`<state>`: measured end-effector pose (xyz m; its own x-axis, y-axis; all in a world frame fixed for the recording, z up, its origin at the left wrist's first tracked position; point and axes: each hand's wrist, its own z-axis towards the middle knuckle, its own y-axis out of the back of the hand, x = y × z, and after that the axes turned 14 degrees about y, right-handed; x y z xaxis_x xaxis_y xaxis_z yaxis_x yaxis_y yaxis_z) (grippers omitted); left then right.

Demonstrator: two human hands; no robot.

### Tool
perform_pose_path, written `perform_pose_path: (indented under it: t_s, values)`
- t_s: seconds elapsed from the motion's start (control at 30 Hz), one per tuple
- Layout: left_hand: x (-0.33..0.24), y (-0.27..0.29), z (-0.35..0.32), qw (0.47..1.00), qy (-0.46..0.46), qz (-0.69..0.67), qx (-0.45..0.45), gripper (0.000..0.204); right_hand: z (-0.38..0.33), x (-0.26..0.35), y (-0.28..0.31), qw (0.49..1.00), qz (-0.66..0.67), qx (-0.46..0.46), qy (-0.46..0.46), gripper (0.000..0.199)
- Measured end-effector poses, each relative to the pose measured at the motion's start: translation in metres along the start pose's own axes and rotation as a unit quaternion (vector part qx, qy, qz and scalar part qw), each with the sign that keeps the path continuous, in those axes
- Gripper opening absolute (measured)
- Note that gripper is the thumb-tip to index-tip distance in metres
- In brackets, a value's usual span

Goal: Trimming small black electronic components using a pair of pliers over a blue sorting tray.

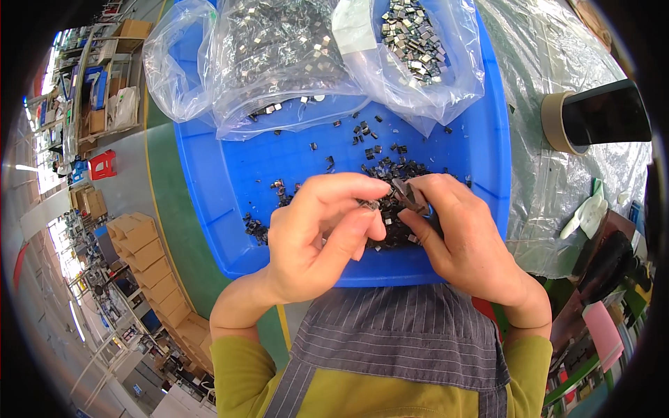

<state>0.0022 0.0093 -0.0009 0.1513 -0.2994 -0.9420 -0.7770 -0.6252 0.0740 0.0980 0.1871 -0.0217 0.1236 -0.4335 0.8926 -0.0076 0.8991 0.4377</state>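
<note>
Over the near part of a blue plastic tray, my two hands come close together. My left hand is curled, with a small dark metallic piece between thumb and fingertips. In my right hand, a dark, flat, brownish part is pinched between thumb and forefinger; its exact kind is unclear. Beneath them lies a heap of small black pieces, partly hidden by my fingers. Toward the back of the tray, a clear plastic bag and an open bag hold many small dark, shiny-faced pieces.
Right of the tray, shiny plastic sheeting covers the surface. A tan tape roll stands there against a black slab-like object. A white glove-like item lies nearer. Cardboard boxes line the floor at left, near a red stool.
</note>
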Motion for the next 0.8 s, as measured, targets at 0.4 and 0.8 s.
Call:
perform_pose_path:
  t_s: [0.4,0.8]
  values:
    - [-0.0100,0.0033,-0.0026,0.995,0.096,0.016,0.012,0.031,0.0009,-0.0020,-0.0036,0.991,-0.129,0.009,0.029,0.038]
    - [-0.0117,0.0021,-0.0033,0.994,0.111,0.019,0.012,0.031,0.0010,-0.0019,-0.0024,0.991,-0.128,0.040,0.029,0.041]
